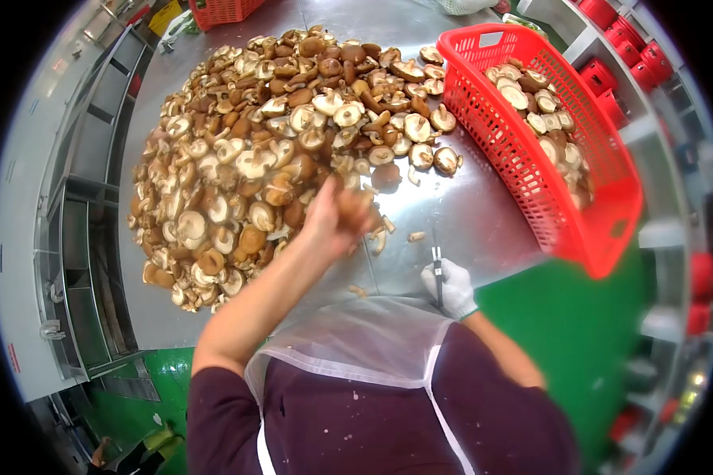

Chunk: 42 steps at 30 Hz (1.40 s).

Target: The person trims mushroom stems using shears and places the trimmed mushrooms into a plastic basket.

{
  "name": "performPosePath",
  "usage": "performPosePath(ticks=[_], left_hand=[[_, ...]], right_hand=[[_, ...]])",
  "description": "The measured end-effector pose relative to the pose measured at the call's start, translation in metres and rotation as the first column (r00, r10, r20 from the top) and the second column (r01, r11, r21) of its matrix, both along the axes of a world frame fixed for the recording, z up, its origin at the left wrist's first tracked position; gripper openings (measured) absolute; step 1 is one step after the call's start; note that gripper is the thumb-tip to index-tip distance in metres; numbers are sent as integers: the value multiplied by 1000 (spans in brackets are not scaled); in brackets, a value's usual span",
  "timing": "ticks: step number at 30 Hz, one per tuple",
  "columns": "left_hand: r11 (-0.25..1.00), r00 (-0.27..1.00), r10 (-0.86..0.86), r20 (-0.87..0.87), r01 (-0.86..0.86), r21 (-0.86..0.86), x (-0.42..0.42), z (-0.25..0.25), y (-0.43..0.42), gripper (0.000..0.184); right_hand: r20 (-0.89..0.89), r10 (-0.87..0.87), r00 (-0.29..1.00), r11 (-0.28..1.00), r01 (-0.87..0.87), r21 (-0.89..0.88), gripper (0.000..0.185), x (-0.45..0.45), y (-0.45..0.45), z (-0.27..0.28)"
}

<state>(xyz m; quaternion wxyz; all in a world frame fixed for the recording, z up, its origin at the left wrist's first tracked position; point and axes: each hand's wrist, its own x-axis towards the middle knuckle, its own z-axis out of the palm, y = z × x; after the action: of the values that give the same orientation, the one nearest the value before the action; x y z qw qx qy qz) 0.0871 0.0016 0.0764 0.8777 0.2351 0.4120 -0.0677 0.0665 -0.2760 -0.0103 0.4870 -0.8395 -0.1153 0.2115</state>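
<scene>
My bare left hand (337,220) reaches over the near right edge of a large pile of shiitake mushrooms (245,162). Its fingers are curled round a brown mushroom (354,207), blurred by motion. Lower right, at the table's near edge, my right hand (453,288) wears a white glove and is closed on a slim dark tool (438,277) with two narrow pale tips pointing away from me; its exact kind I cannot make out. Small cut stems (379,241) lie on the metal between the hands.
The steel table (483,218) carries the pile. At its right side stands a tilted red plastic basket (523,170) with mushrooms inside. Another red basket (223,9) is at the far left. Red containers (626,36) line shelves on the right, above a green floor (578,317).
</scene>
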Motion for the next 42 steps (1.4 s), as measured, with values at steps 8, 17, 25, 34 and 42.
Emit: performPosePath(ticks=[8,17,25,34,42], left_hand=[[-77,669,-743,16,-109,991,147,71,-60,38],[-754,450,-603,-658,-52,655,86,-60,-9,25],[678,697,-632,340,284,678,1,-16,8,46],[831,826,-419,377,181,526,-45,-8,6,64],[843,823,-361,438,87,531,-54,-25,-19,68]], right_hand=[[-79,-166,983,967,178,184,8,0,-3,2],[166,-171,971,985,164,54,11,-3,-4,-12],[235,139,962,975,-92,-200,28,-3,17,45],[205,368,907,805,-201,-558,30,10,65,101],[106,367,924,746,-224,-627,34,9,70,104]])
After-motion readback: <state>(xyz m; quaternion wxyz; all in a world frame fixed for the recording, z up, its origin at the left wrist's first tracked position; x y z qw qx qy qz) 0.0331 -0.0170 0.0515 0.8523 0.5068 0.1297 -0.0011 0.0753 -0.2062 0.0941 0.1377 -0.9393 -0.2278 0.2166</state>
